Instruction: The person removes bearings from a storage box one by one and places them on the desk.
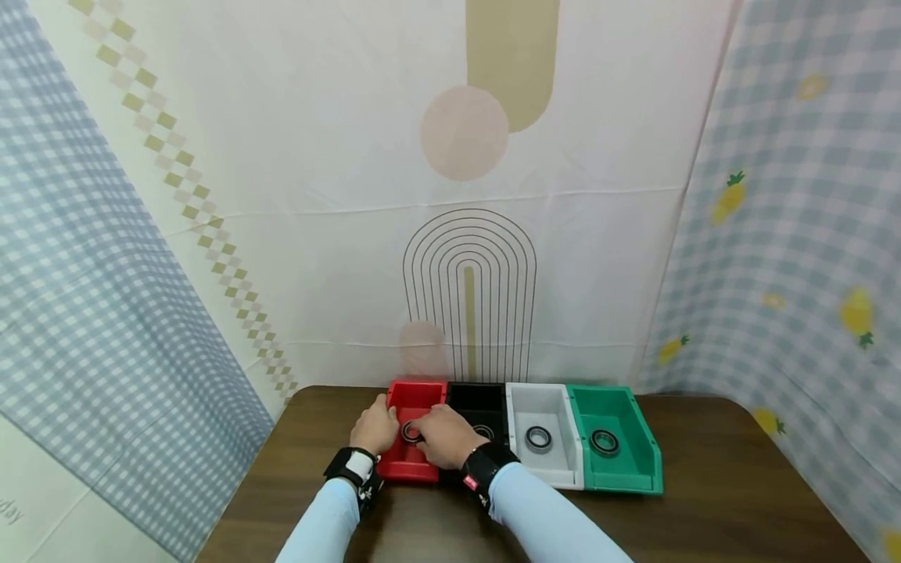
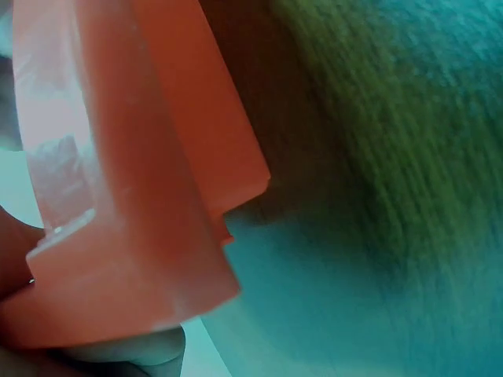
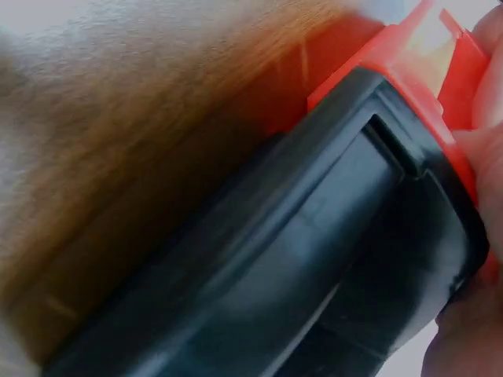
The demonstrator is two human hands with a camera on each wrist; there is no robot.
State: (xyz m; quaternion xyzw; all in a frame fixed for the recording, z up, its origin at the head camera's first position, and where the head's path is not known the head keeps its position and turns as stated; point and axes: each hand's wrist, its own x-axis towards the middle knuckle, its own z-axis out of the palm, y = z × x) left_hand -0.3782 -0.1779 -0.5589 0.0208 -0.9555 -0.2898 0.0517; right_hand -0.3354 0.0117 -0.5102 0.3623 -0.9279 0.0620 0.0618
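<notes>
A red bin (image 1: pixel 408 471) stands at the left end of a row of bins on the table. My left hand (image 1: pixel 375 428) grips its left side wall, and in the left wrist view fingers (image 2: pixel 149 349) show on both sides of that red wall. Reaching into the red bin from the right, my right hand (image 1: pixel 446 438) pinches a ring-shaped bearing (image 1: pixel 406 431) near the middle of its floor. The fingertips hide the bearing's right part. In the right wrist view, the fingers (image 3: pixel 487 149) are at the right edge, past the black bin (image 3: pixel 314 259) and beside the red wall.
The black bin, a white bin (image 1: pixel 563 473) and a green bin (image 1: pixel 637 478) follow side by side to the right. Bearings lie in the black, white (image 1: pixel 538 439) and green (image 1: pixel 604 442) ones. Behind the wooden table (image 1: pixel 704 485) hangs a patterned cloth (image 1: pixel 338 274).
</notes>
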